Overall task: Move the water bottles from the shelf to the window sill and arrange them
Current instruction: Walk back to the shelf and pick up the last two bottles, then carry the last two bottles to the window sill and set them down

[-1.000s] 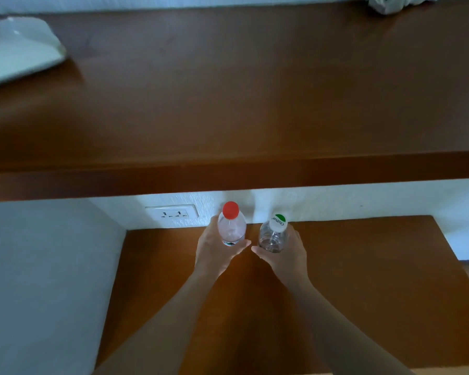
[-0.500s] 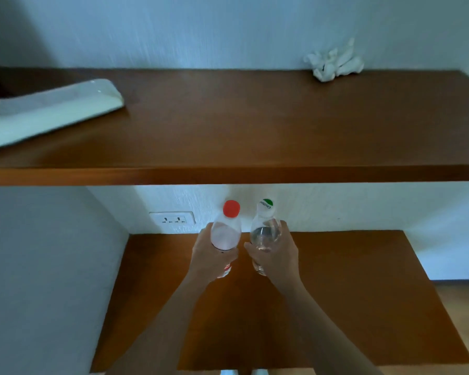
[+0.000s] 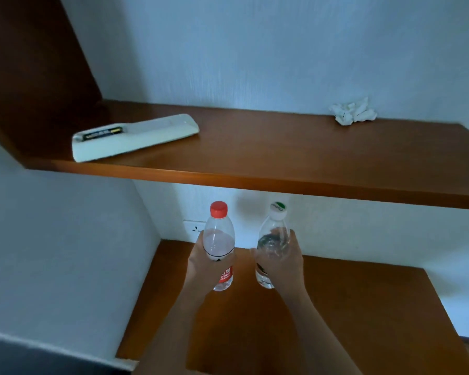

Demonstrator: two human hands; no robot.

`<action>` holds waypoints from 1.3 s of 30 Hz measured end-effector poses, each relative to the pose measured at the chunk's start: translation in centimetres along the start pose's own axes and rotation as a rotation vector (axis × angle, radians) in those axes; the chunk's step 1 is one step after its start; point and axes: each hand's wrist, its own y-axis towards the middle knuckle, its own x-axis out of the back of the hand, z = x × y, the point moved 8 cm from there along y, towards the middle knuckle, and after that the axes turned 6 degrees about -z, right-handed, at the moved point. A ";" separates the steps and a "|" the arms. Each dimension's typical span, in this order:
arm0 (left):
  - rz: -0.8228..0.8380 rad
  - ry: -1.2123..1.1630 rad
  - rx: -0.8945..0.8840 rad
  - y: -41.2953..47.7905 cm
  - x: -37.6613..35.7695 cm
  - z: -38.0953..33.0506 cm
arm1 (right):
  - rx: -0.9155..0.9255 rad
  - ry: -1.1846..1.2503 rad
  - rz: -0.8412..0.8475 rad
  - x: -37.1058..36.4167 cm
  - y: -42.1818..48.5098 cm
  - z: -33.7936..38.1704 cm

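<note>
Lower centre of the frame: the left hand [image 3: 202, 269] grips the red-capped water bottle [image 3: 219, 239] and the right hand [image 3: 280, 263] grips the green-capped water bottle [image 3: 273, 238]. Both are upright, side by side but apart, held over the lower shelf [image 3: 349, 307]. The window sill is out of view.

"SPRING" on red bottle label [image 3: 226, 276], green cap [image 3: 279, 207] lettering illegible

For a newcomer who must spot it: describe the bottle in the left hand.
Under the long brown wooden shelf, two clear plastic water bottles are held up side by side. The left hand grips the one nearer the white wall socket. Only this left bottle has a red cap and red label; the neighbouring bottle has a white-and-green cap.
</note>
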 end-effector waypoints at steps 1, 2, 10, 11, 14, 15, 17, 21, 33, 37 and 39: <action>-0.032 -0.008 0.006 -0.2 1.0 0.1 | 0.015 0.011 0.004 -0.6 0.0 0.4; -0.065 -0.018 0.007 -0.4 2.2 0.1 | 0.033 0.024 0.015 -1.3 0.0 0.8; -0.360 -0.082 0.025 -3.8 10.4 1.6 | 0.078 0.075 0.356 -8.2 -2.6 3.8; -0.396 -0.082 0.036 -4.5 11.1 1.9 | 0.105 0.085 0.407 -9.0 -3.1 4.2; -0.501 -0.078 0.055 -7.6 13.2 2.2 | 0.175 0.109 0.563 -11.0 -5.1 5.1; -0.545 -0.070 0.065 -8.9 13.9 2.2 | 0.187 0.116 0.620 -11.6 -6.0 5.4; -0.629 -0.057 0.098 -11.9 15.1 2.4 | 0.208 0.141 0.733 -12.5 -8.2 6.1; -0.864 -0.081 0.208 -19.6 17.8 4.7 | 0.283 0.201 0.976 -14.0 -14.9 7.2; -1.555 -0.122 0.452 -47.5 23.6 7.9 | 0.526 0.250 1.604 -15.0 -40.3 10.1; -1.757 -0.109 0.501 -55.7 24.2 8.1 | 0.628 0.262 1.762 -14.0 -48.7 10.4; -1.830 -0.094 0.535 -59.4 24.4 8.4 | 0.664 0.265 1.833 -13.3 -52.6 10.2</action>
